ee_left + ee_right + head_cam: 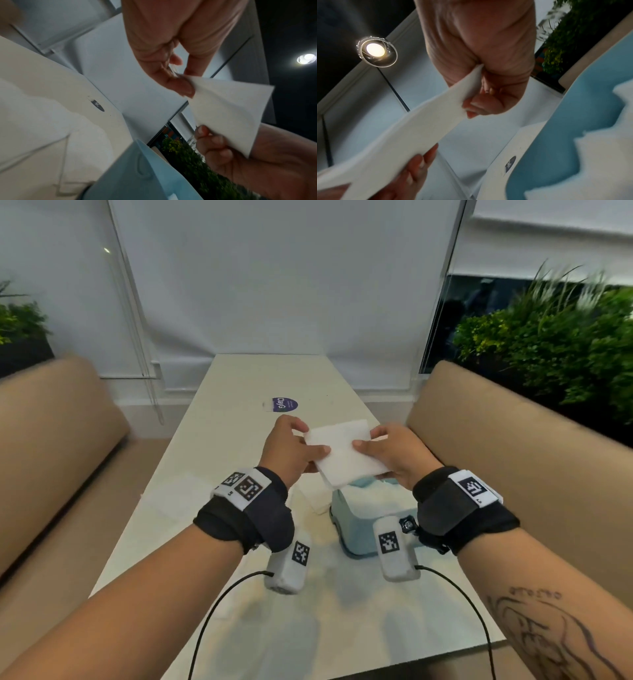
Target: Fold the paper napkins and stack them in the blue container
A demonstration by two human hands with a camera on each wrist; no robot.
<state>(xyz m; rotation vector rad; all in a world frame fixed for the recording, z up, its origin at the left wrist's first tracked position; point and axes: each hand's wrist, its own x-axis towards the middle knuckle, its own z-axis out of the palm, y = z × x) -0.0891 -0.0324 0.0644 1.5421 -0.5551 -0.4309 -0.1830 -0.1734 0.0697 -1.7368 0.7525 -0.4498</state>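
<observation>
Holding one white paper napkin (pixel 344 455) in the air above the middle of the counter (pixel 236 392), nearly flat and slightly tilted, stretched between both hands. Pinched at its left edge by the left hand (pixel 287 450), thumb lying on the upper face and fingers curled underneath. Pinched at its right edge by the right hand (pixel 399 457) in the same manner, thumb pressed on top, fingers curled below. Shown in both wrist views as more than one layer at the gripped edges, so folded at least once; impossible to tell how many times. Below the napkin and a little closer to the near edge, standing on the counter toward its right edge: the blue container (pixel 356 537), open at the top, with loose napkins (pixel 375 498) lying white and uneven inside it. Just beside the container's left wall, a small pile of napkins (pixel 315 498) resting on the counter; hard to tell whether touching the wall or only close to it. Farther off, toward the far edge and well apart from the container, a round purple sticker (pixel 285 405) flat on the surface. Along both long edges of the counter, tan padded benches (pixel 61 422), with green plants (pixel 555 337) behind them. Strapped round both wrists, black bands (pixel 246 515) carrying white marker blocks, with thin black cables (pixel 212 611) running down toward the near edge.
</observation>
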